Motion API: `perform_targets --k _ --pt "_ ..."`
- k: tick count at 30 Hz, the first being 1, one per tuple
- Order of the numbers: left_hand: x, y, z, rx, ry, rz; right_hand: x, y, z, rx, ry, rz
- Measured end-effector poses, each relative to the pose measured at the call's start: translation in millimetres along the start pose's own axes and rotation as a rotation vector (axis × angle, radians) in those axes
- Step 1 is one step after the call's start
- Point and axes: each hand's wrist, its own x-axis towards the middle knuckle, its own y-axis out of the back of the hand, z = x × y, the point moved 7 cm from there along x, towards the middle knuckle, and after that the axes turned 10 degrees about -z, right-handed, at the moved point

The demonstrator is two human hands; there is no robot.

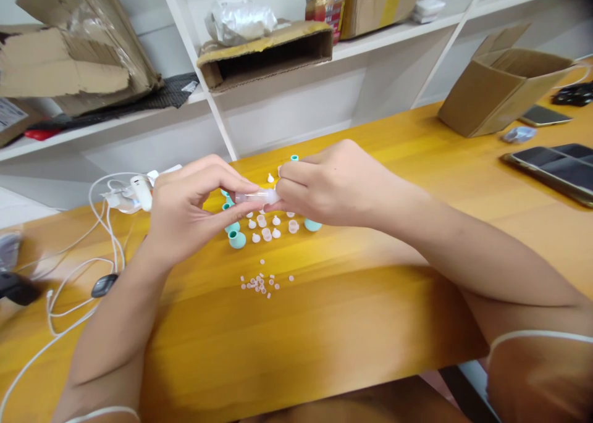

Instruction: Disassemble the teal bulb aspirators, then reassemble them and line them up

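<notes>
Over the table, my left hand (188, 204) pinches a small clear tube (252, 196) between thumb and fingers. At the tube's right end my right hand (324, 185) has its fingers closed round a frosted white end part, mostly covered by the fingers. Below and behind the hands stand several teal bottle-shaped pieces (237, 240). Among them are several small white funnel-like pieces (256, 238) and pale pink cup-like pieces (293, 226). Nearer me lies a loose cluster of tiny whitish rings (257, 283).
White cables (111, 225) and a charger (141, 192) lie at the left. An upright open cardboard box (491, 96) stands at the back right, near a dark phone-like device (556, 170). Behind the table, a white shelf (393, 43) carries cardboard boxes.
</notes>
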Motion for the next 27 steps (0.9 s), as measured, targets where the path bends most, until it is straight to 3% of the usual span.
perform_targets --k 5,15,21,27 --pt "0 -0.3 5 0.007 -0.088 0.025 1 0 2 0.032 -0.019 -0.012" --pt "-4 -5.0 4 -0.019 -0.119 0.068 -1 6 1 0.076 -0.012 0.005" --pt "-4 -7.2 0 0.001 -0.089 -0.068 0 -2 -9 -0.104 0.115 -0.164" --pt "-3 -12.0 6 -0.03 -0.161 -0.047 -1 -4 -11 -0.278 0.153 -0.227"
